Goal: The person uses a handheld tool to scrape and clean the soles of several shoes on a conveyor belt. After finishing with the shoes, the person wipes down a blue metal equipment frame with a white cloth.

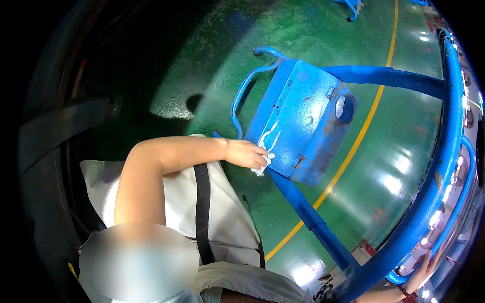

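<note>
My left hand [246,153], reaching in from the lower left, is closed on a crumpled white cloth [261,169] at the lower left edge of a blue metal box [298,116]. Thin white strips of it lie on the box lid above my fingers. The lid has hinges, and a round hole in the box's right side shows something white inside. Far off at the lower right, my right hand [423,270] lies against a thin blue tube [459,202], its fingers stretched out. A dark bracelet circles that wrist.
Thick blue rails [439,166] curve along the right side, joined to the box by blue bars [313,222]. A bent blue tube handle [236,103] sticks out left of the box. Green floor [212,65] with a yellow line [348,159] runs below. A white apron with a black strap [202,212] covers my front.
</note>
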`<action>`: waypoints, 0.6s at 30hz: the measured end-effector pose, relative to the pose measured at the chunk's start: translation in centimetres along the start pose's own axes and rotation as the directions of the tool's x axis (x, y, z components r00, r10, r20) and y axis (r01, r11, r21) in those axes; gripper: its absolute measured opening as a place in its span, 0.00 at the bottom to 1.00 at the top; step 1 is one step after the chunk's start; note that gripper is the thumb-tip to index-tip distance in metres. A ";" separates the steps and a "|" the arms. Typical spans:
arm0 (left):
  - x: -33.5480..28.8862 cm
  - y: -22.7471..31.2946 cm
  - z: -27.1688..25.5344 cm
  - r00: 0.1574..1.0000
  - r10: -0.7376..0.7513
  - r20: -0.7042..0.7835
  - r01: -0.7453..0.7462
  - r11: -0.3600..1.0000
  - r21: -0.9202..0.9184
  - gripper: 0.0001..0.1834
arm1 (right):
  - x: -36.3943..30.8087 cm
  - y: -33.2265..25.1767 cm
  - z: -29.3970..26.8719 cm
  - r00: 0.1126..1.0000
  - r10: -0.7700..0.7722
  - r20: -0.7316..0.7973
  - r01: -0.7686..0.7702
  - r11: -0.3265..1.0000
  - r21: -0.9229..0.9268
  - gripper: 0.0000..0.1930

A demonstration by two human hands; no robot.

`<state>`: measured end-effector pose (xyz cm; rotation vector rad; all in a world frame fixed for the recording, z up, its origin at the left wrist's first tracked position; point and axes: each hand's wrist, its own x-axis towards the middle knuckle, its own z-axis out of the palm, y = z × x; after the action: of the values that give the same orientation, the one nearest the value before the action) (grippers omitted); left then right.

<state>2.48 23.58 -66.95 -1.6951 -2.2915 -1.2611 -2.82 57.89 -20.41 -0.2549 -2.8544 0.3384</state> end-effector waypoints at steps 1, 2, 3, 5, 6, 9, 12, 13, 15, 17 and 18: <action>0.2 -0.2 -0.7 0.999 -0.010 0.039 0.011 1.000 -0.025 0.09 | 0.0 0.1 0.2 1.000 0.002 -0.001 -0.002 1.000 0.009 0.21; 0.2 -0.7 -1.1 0.998 -0.028 0.064 0.030 0.999 -0.025 0.08 | -0.1 0.1 0.4 1.000 0.003 -0.006 -0.002 1.000 0.012 0.20; 0.3 -1.6 -0.9 0.997 -0.050 0.062 0.049 0.999 0.005 0.08 | -0.2 0.1 0.7 1.000 0.007 -0.008 -0.006 1.000 0.018 0.20; 0.9 -3.3 -3.8 0.988 -0.136 0.075 0.127 0.986 0.107 0.09 | -0.3 -0.2 1.1 1.000 0.011 -0.013 -0.011 1.000 0.024 0.20; 1.1 -4.8 -4.5 0.982 -0.187 0.018 0.185 0.977 0.106 0.09 | -0.4 -0.5 1.2 1.000 0.015 -0.022 -0.015 1.000 0.024 0.20; 1.7 -9.1 -6.8 0.977 -0.187 -0.100 0.206 0.949 0.239 0.09 | -0.3 -1.8 1.6 0.999 0.006 -0.053 -0.004 1.000 0.024 0.20; 3.2 -12.2 -8.4 0.951 -0.291 -0.105 0.309 0.911 0.274 0.10 | -0.5 -1.6 1.6 0.998 0.019 -0.064 -0.017 1.000 0.023 0.19; 3.9 -13.4 -8.8 0.920 -0.375 -0.118 0.393 0.879 0.272 0.10 | -0.5 -1.5 1.7 0.997 0.029 -0.069 -0.027 0.999 0.026 0.19; 4.6 -15.5 -9.7 0.924 -0.331 -0.192 0.376 0.879 0.293 0.11 | -0.4 -1.7 1.5 0.997 0.031 -0.069 -0.028 0.999 0.042 0.19; 5.4 -15.8 -11.3 0.882 -0.422 -0.211 0.468 0.839 0.277 0.12 | -0.2 -1.5 1.2 0.999 0.012 -0.050 -0.010 0.999 0.045 0.19; 5.8 -16.2 -11.4 0.866 -0.460 -0.195 0.499 0.822 0.275 0.12 | -0.1 -1.4 1.1 0.999 0.007 -0.036 -0.005 0.999 0.040 0.19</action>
<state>-17.84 19.92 -66.00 -0.9391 -2.7588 -0.9291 -3.24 56.32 -21.07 -0.2590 -2.8087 0.3879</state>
